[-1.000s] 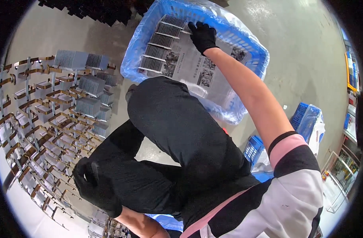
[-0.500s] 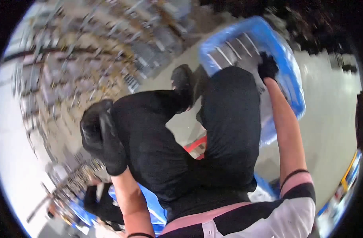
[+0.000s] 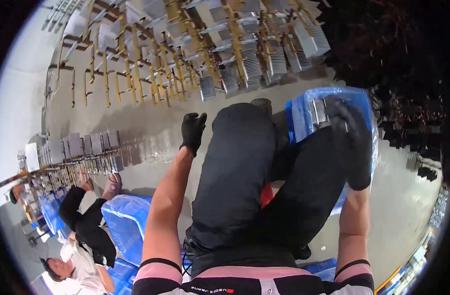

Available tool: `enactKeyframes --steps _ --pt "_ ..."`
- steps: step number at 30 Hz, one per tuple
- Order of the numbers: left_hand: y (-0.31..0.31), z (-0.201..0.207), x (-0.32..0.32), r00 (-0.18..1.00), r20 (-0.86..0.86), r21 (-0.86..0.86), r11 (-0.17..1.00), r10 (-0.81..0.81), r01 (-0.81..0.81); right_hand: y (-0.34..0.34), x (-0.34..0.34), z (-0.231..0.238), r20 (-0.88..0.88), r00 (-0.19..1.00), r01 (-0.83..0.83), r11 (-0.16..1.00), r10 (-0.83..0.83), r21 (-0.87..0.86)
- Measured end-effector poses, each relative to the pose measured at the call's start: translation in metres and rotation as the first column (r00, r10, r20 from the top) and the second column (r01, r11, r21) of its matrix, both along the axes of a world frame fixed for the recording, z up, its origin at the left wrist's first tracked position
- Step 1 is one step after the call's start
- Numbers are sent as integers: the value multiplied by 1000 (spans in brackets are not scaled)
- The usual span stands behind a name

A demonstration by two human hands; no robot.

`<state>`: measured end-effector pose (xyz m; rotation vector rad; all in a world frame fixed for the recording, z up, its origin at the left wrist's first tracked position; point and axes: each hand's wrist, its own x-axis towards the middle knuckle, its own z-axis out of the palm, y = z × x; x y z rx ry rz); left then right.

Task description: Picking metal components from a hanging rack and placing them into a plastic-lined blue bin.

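Observation:
My left hand (image 3: 192, 132), in a black glove, hovers over the floor left of my knee. Its fingers are apart and nothing shows in them. At the right, my black-gloved right hand (image 3: 353, 147) is over the near side of a blue crate (image 3: 296, 118) lined with plastic film. Motion smears its fingers, so I cannot tell whether they hold anything. Silvery finned metal parts (image 3: 318, 112) lie inside the crate, beside the right fingertips. My right leg and hand hide much of the crate.
Finned metal plates (image 3: 251, 65) hang from a rack with brassy hooks (image 3: 136, 73) ahead. Dark parts (image 3: 407, 113) hang at far right. A seated person (image 3: 82, 255) is at lower left, beside a film-covered blue crate (image 3: 124, 226). Something red (image 3: 267, 194) shows between my legs.
My view has turned, and the rack and crate appear shifted. My left hand has moved off my left knee, out over the floor. My right hand has drawn back from the parts inside the crate.

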<state>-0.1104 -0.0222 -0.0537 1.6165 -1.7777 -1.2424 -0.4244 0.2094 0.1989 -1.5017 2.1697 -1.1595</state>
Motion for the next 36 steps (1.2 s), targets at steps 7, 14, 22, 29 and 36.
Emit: enactKeyframes --steps 7,14,22,29,36 --pt "-73 -62 -29 993 121 24 1000 -10 7 -41 44 8 -123 975 -145 953 183 268" --pt "-113 -104 -57 981 187 -108 992 -47 68 -52 42 4 -93 993 -32 921 74 389" --pt "-118 -123 -72 881 442 -52 976 -168 212 -52 37 -15 -39 993 -93 931 114 352" --pt "-106 -148 -75 997 53 -87 995 48 -44 -55 45 -17 -57 992 -83 927 111 366" --pt "-99 -170 -70 994 -17 26 994 103 -103 -46 36 -28 -119 977 -125 924 178 362"
